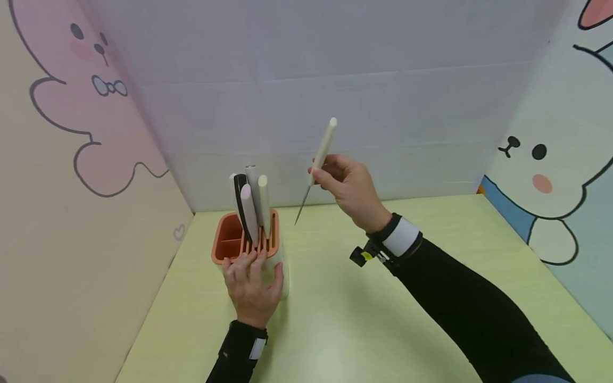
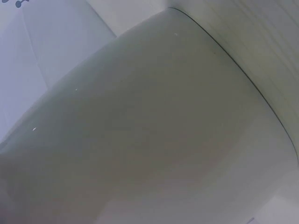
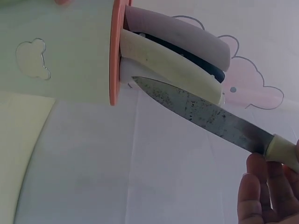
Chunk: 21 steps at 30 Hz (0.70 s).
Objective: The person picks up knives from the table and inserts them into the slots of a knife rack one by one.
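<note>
My right hand [image 1: 351, 186] holds a kitchen knife by its cream handle [image 1: 325, 146], gripped between thumb and fingers. Its spotted metal blade [image 3: 201, 109] points down and to the left, in the air right of the knife holder [image 1: 282, 255]. This holder has a pale body and an orange top [image 3: 114, 56] with slots. Several knives stand in it, among them a pink-handled one [image 1: 249, 213], a black-handled one [image 1: 241, 205] and a cream-handled one [image 1: 264, 205]. My left hand [image 1: 251, 292] rests against the holder's front, fingertips at the rim and thumb by its right side.
The holder stands on a light yellow-green table [image 1: 335, 319], towards its back left. A pale wall panel [image 1: 297, 96] rises behind the table. Panels with cartoon animals [image 1: 546, 159] flank both sides. In the left wrist view the holder's wall [image 2: 154, 121] fills most of the picture.
</note>
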Available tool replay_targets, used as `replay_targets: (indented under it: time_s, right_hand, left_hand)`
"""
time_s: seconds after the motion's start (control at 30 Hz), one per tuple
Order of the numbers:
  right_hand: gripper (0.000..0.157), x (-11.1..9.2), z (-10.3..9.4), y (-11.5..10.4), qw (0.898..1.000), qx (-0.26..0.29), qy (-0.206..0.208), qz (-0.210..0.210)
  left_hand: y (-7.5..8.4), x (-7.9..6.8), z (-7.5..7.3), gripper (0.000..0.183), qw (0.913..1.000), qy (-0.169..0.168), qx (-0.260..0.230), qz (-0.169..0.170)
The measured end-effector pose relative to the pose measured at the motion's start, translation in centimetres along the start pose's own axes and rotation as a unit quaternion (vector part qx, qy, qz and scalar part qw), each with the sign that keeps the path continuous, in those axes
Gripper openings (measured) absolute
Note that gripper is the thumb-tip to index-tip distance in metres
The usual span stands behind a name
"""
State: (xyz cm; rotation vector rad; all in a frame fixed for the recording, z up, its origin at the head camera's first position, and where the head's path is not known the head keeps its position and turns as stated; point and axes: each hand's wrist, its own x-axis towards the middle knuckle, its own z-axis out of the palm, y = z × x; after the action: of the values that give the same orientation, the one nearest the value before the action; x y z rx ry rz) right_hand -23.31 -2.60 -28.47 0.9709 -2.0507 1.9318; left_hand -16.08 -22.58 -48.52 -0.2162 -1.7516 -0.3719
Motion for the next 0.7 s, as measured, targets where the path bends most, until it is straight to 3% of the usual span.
replay_targets:
  time_s: [0.2, 0.4, 0.7]
  right_hand:
    - [0.021, 0.4, 2.6, -0.1, 1.0, 0.002, -0.026, -0.008]
    - [0.021, 0.8, 4.1, 0.9, 0.999, 0.003, -0.035, 0.015]
    - [0.025, 2.0, 5.2, 5.5, 0.997, 0.016, -0.035, 0.073]
  left_hand:
    - [-0.1, -0.2, 0.1, 0.039, 1.0, 0.001, 0.0, 0.002]
    - [-0.1, -0.1, 0.1, 0.04, 1.0, 0.005, 0.003, 0.0]
    - [0.1, 0.1, 0.1, 0.038, 0.9999, 0.012, 0.006, 0.005]
